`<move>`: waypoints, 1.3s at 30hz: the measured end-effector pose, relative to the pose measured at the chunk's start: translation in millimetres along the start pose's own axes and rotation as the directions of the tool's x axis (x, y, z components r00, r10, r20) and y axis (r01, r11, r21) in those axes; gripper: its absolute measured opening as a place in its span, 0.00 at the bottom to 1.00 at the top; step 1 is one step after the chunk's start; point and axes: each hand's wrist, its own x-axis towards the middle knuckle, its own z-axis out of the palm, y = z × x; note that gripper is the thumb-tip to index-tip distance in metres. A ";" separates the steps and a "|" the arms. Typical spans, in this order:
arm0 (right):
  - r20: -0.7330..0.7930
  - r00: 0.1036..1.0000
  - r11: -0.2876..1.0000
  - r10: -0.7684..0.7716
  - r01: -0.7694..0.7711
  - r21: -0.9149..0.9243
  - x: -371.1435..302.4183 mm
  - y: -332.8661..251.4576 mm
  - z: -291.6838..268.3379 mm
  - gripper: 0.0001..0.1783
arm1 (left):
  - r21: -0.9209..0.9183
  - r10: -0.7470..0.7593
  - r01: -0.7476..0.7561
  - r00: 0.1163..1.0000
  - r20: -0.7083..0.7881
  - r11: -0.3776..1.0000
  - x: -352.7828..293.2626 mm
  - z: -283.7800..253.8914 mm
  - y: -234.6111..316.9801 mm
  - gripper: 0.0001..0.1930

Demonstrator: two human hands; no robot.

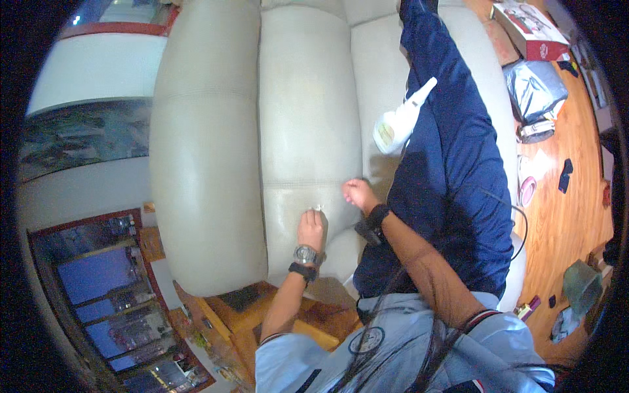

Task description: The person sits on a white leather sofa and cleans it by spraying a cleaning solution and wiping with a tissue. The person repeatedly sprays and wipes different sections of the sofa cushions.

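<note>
My left hand [311,230] rests on the pale leather sofa [308,98], fingers pressed together and pointing down at the seat. A small white scrap [318,207] shows at its fingertips, too small to name. To its right, my right hand [358,193] is curled closed just above the cushion, and whatever its fingers may hold is hidden. A white bottle [396,126] with a long narrow nozzle lies tilted against my leg in dark blue trousers [452,144], beyond my right hand. Neither hand touches the bottle.
Right of the sofa is a wooden floor [547,242] with a red and white box [531,31], a silver bag [536,90] and a dark sock [565,175]. A dark cable [524,226] loops beside my leg. A glass-fronted cabinet [111,295] stands at the left.
</note>
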 end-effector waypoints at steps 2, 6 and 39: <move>0.005 1.000 0.998 -0.022 0.023 -0.062 -2.9 -4.7 -0.7 0.09 | 0.060 0.015 -0.018 0.999 0.049 0.998 -0.2 1.3 -1.0 0.15; 0.022 0.999 0.999 -0.044 0.045 -0.023 -1.8 -8.6 -2.8 0.08 | 0.015 0.102 -0.105 0.982 0.161 0.994 -0.8 -3.8 0.6 0.14; 0.002 1.000 0.974 0.027 -0.027 0.226 -11.8 -26.5 2.4 0.10 | -0.460 -0.235 0.151 0.963 -0.132 0.875 67.7 -38.9 -22.4 0.08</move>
